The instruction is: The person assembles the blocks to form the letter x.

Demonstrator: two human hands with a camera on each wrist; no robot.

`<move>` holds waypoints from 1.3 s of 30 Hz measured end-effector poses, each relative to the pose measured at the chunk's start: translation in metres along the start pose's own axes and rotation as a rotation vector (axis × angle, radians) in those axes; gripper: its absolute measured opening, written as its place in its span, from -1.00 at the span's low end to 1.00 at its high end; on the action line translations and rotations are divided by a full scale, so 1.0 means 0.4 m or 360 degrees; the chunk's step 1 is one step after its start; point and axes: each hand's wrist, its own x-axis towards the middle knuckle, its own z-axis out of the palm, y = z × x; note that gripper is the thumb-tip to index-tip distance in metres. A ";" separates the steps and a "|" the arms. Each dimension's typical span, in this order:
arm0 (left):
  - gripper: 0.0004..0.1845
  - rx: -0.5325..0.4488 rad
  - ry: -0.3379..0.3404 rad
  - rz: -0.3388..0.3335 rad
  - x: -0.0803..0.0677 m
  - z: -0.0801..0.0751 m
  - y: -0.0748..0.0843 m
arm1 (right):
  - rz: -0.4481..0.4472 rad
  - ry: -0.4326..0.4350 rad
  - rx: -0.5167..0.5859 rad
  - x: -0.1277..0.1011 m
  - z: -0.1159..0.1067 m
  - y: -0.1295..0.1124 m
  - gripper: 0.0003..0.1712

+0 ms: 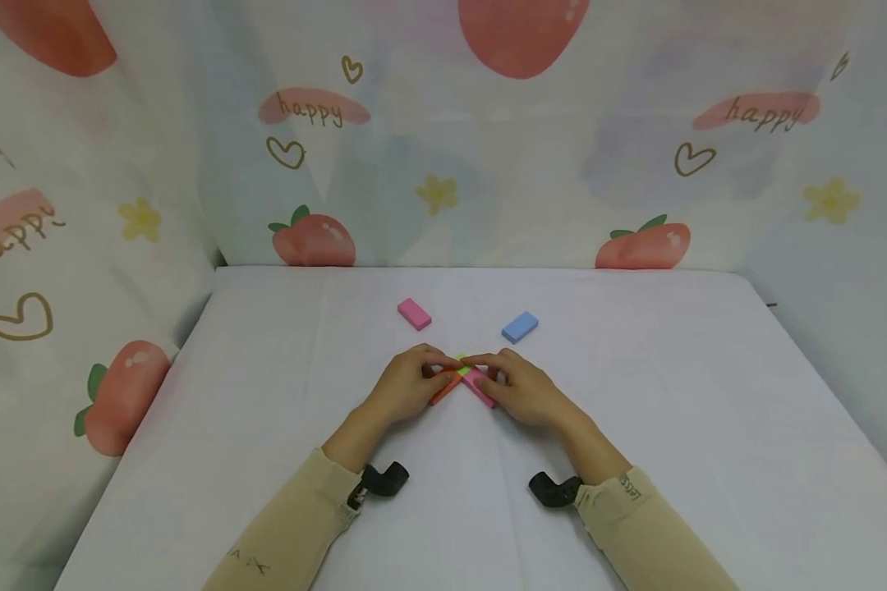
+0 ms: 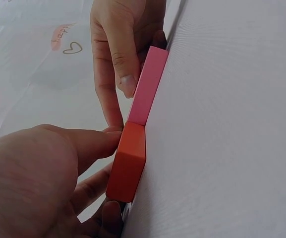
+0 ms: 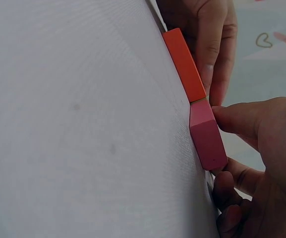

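- Left hand [image 1: 408,384] has its fingers pinched narrow on an orange block [image 1: 445,391], right hand [image 1: 526,391] same deal on the near pink block [image 1: 482,388].
- Those two meet at an angle around mid-table [image 1: 325,361], spreading toward the near edge, yellow-green block [image 1: 463,371] at the tip, mostly hidden by fingers.
- Far pink block [image 1: 414,313] and blue block [image 1: 520,327] sit closer to the far edge, untouched.
- Step in hand, imo: snugging the ends together. Next move probably calls for light, even pressure so nothing skids.
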 end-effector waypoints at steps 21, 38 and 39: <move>-0.83 -0.0026 0.0009 -0.0001 -0.002 0.005 -0.006 | 0.0006 0.0042 -0.0014 -0.006 0.006 -0.001 -0.59; -0.84 -0.0002 0.0012 0.0010 0.003 0.000 -0.007 | -0.0010 0.0117 0.0058 0.002 0.003 0.003 -0.64; -0.84 -0.0004 0.0012 0.0008 0.002 -0.001 -0.007 | -0.0015 0.0117 0.0065 0.001 0.002 0.002 -0.64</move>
